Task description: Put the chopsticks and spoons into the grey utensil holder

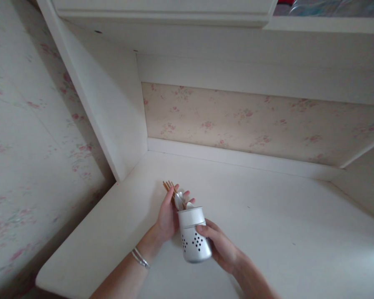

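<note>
A silvery metal utensil holder [191, 236] with punched holes is tilted in front of me, its mouth leaning up and to the left. My right hand [221, 245] grips its side, thumb on the front. Several brown chopsticks [168, 186] and some metal spoons [178, 201] stick out of the mouth. My left hand [167, 216] is around these utensils at the rim, thumb against the chopsticks and fingertips showing behind the spoons. The lower ends of the utensils are hidden inside the holder.
Beneath my hands is a white desk top [262, 224] with a rounded left corner. A white side panel [112, 95] rises at the left, and a shelf unit [205, 39] overhangs the back. Floral wallpaper [227, 120] covers the wall behind. Plastic-wrapped things [327, 7] sit at upper right.
</note>
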{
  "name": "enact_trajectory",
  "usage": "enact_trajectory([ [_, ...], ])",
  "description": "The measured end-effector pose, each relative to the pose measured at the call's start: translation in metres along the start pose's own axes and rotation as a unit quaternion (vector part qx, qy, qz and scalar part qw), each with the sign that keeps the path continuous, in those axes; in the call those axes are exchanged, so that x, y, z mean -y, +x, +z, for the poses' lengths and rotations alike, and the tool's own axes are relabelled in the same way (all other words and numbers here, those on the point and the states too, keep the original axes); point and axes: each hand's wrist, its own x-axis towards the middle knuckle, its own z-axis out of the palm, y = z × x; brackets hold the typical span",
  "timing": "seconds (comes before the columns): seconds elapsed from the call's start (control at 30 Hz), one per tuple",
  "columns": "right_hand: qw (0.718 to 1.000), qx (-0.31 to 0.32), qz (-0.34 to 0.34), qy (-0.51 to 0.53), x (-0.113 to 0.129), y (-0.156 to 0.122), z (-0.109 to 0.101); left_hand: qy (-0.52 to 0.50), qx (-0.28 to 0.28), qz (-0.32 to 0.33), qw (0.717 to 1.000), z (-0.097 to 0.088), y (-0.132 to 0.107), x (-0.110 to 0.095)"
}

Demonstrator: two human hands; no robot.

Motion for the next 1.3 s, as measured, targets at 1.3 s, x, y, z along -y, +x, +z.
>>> enact_trajectory([
  [1.3, 0.988, 0.113, 0.106, 0.023, -0.001, 0.002, -0.019, 0.169, -0.109, 0.0, 0.98, -0.002, 0.005, 0.006],
])
